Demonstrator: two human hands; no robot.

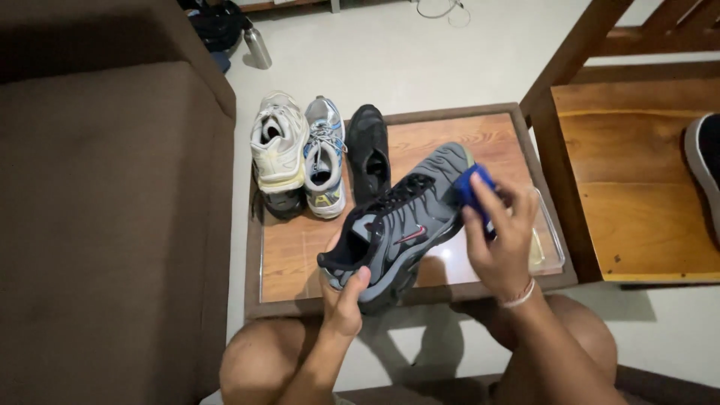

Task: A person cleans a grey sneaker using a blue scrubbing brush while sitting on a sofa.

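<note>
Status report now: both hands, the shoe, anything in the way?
Left hand grips grey shoe at heel. Right hand presses blue sponge on toe. Three shoes behind, apart.

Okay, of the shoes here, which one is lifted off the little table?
The grey sneaker with black laces: the left hand holds its heel end up, while the cream, silver-blue and black shoes rest on the table.

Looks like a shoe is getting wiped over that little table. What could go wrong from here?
The left hand grips the grey shoe only at its heel end, so rubbing from the right hand with the blue pad might twist it loose. The shoe hangs just above the table, close to the black shoe and the other pairs, so a slip could knock them. A clear tray lies under the right hand and might get bumped.
</note>
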